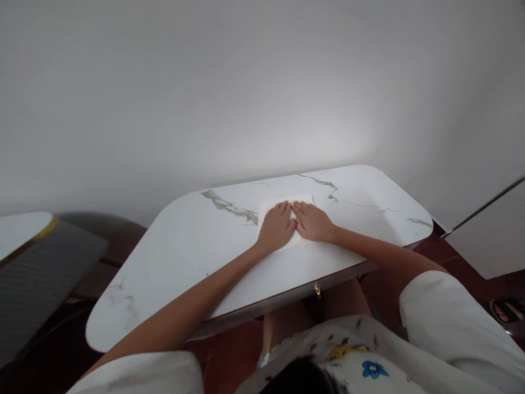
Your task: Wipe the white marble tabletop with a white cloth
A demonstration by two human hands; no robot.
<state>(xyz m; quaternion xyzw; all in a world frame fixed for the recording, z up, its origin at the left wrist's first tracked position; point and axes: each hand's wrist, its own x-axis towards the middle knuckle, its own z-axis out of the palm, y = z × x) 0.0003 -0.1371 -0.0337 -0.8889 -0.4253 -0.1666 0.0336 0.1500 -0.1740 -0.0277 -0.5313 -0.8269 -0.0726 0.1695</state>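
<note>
A thin white sheet (304,198), like a paper napkin or tissue, lies spread on the white marble-patterned tabletop (192,246). My left hand (279,224) rests flat on the sheet's left part, fingers stretched forward. On its right part my right hand (312,220) lies palm down, its fingers angled to the left. The fingertips and thumbs of both hands nearly meet over the middle of the sheet. Much of the sheet is hidden beneath the hands, and neither hand is wrapped round anything.
A white wall (254,98) stands right behind the table. A gold-coloured knob (318,290) juts from the table's front. At the far left is another white-topped piece of furniture (24,230). A sandal (507,311) lies on the dark red floor (233,350) at right.
</note>
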